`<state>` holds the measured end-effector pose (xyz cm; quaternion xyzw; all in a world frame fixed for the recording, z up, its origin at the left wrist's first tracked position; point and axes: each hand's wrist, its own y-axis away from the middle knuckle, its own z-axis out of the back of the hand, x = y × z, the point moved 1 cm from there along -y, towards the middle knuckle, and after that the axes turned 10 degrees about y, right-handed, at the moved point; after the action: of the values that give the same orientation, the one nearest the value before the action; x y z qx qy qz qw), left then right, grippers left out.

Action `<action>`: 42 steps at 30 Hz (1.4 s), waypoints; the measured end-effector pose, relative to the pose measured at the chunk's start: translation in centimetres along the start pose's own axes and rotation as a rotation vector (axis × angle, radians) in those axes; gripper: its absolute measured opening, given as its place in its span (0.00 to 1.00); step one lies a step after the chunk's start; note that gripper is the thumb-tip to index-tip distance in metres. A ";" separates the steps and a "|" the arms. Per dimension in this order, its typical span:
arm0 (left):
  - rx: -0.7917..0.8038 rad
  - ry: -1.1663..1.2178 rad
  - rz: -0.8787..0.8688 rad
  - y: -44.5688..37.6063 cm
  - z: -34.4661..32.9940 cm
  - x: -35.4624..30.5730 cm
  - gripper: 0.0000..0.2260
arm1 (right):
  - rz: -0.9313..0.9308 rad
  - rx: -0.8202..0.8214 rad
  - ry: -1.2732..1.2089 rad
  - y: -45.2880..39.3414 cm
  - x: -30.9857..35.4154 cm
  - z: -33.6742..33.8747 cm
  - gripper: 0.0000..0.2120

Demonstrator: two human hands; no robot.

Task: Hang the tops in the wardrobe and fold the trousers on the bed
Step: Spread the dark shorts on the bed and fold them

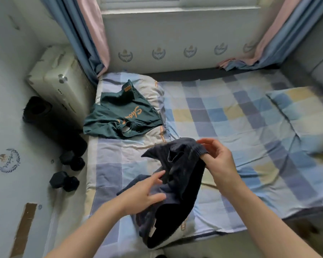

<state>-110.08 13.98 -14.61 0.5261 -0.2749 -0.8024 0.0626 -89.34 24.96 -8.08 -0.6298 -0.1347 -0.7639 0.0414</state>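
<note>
Risk: the dark navy-grey knit garment (177, 175) hangs bunched and twisted between the hands, so a loose hold at the ribbed band could let it slump back into a heap; I cannot tell whether it is trousers or a top, and misjudging that would send it the wrong way.
Right hand (217, 161): raised over the bed, thumb and fingers pinching the ribbed edge of the garment, the other fingers loosely curved.
Left hand (146, 190): fingers spread and fairly straight, touching the cloth lower down, not closed round it.
Garment's place: partly lifted, its lower end on the pale checked bedsheet (231, 127).
Further out: a dark green top with orange lettering (119, 116) lies crumpled on the pillow, unhung.
Floor: black dumbbells (64, 181) beside the bed.
</note>
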 end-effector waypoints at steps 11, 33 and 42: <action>-0.069 -0.240 -0.680 -3.6 -8.8 -20.8 0.12 | 0.169 -0.282 0.222 10.7 4.3 12.7 0.11; 0.061 0.248 -0.749 -6.0 -32.6 -39.1 0.13 | -0.241 0.040 1.066 26.2 -16.0 45.4 0.18; -0.042 -0.145 -0.696 -12.8 -28.9 -37.4 0.06 | -0.181 0.103 1.619 24.4 -18.2 54.7 0.09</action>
<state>-65.87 28.46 0.60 0.5284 -0.0666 -0.8164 -0.2233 -27.93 13.66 -12.75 0.1334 -0.1484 -0.9755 0.0931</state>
